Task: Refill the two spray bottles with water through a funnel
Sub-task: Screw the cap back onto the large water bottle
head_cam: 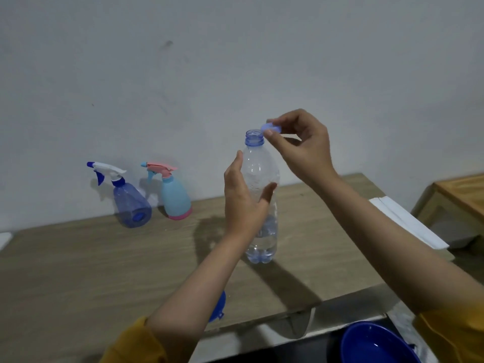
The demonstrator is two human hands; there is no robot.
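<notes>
The left hand (245,205) is gripping the water bottle (262,200) mid-surface while the right hand (298,148) is pinching its cap (272,127) off; both far-left spray bottles (132,203) are standing unopened, unfilled.

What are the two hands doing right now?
Left hand: closed around the water bottle.
Right hand: fingers pinching the bottle cap.

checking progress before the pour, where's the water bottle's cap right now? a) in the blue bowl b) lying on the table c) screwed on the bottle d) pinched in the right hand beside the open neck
d: the cap sits between the fingers of the right hand, just beside the open neck of the water bottle, which the left hand grips.
</notes>
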